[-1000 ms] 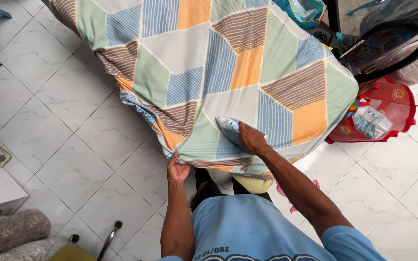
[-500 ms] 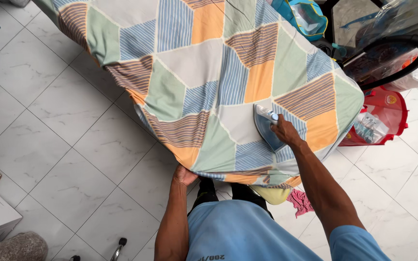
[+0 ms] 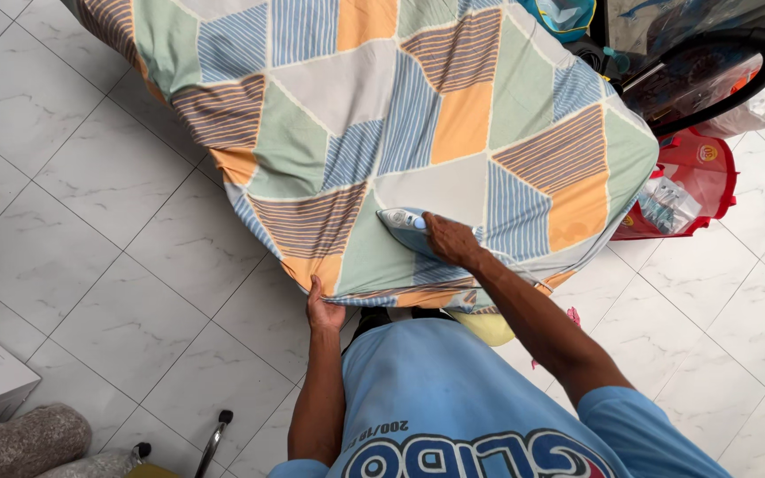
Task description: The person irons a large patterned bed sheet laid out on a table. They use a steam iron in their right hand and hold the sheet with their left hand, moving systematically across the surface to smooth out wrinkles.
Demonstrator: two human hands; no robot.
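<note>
The right hand [image 3: 452,241] is closed around the handle of a pale blue iron [image 3: 403,221], which rests flat on a patterned cloth [image 3: 418,115] of striped blue, green, orange and grey patches, near its front edge; the left hand [image 3: 323,310] pinches the cloth's hanging hem just below an orange corner, fingers curled on the fabric; a red bag [image 3: 710,177] stands on the tiled floor [image 3: 90,230] beside the cloth's right end.

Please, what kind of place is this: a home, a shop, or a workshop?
Most likely a room in a home. The right hand presses an iron on a patterned bedsheet, over a white tiled floor, with a red bag nearby.
</note>
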